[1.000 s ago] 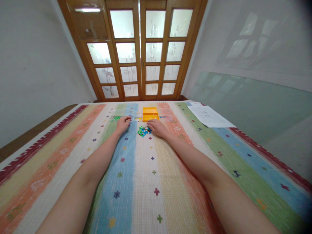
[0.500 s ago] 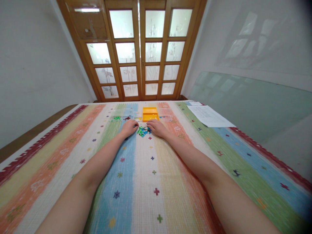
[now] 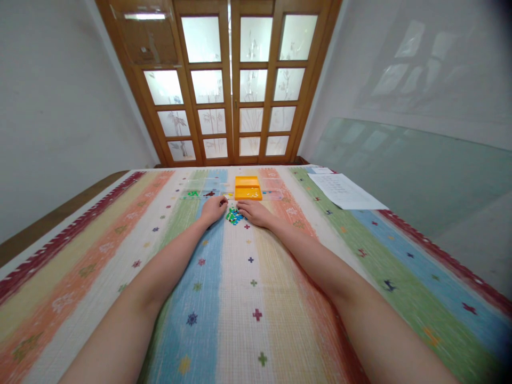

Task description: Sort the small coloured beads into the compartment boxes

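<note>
Since a second ago, your left hand has come back from the dark red pieces to the near side of the clear trays, just left of the pile of small pieces. Your right hand has crept a little further left, fingertips now over the pile's far right edge. Trays and box haven't moved.

Left grip: fingers curled, thumb and fingertips close together. Can't tell if you've got a piece in there; too small at this range. Right grip: palm down, fingers reaching forward and slightly bent, not a fist. Can't tell whether you're pinching anything.

Pile is mostly green and blue with a few dark bits, loose on a white stripe of the tablecloth, between your hands.

Beyond them: orange box lying open, white pieces in its near half. Left of it, clear trays with green pieces furthest left, then the dark red ones, then yellow pieces right beside the box. Right of it, blue pieces in another clear tray. Printed paper lies well off to your right.
</note>
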### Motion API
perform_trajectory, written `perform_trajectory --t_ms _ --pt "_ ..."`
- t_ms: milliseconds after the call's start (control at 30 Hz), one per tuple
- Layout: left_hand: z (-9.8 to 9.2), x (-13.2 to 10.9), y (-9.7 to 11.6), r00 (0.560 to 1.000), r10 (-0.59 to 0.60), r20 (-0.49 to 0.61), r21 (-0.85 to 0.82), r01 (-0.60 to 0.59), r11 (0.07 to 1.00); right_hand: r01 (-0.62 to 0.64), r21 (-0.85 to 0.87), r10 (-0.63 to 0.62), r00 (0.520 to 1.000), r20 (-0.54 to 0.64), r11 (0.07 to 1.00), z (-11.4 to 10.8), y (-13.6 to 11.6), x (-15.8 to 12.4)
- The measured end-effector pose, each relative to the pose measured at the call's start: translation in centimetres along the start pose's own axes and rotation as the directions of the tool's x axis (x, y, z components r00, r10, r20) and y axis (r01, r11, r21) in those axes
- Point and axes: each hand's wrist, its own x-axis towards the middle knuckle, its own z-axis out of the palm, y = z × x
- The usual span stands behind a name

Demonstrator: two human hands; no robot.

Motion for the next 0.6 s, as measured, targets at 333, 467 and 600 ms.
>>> perform_trajectory --t_ms 333,467,600 --pt "1.0 0.3 0.4 0.998 0.064 0.019 -0.184 -0.060 0.981 -0.032 0.058 0.035 0.998 -0.043 0.998 -0.2 -0.2 -0.2" --pt "1.3 0.1 0.5 0.991 0.126 0.047 -0.119 -0.119 0.986 -0.055 0.045 0.057 0.998 -0.041 0.997 -0.2 -0.1 -0.1" --pt "1.2 0.0 0.2 0.988 0.149 0.037 -0.093 -0.145 0.985 -0.060 0.031 0.062 0.997 -0.055 0.998 -0.1 -0.1 -0.1"
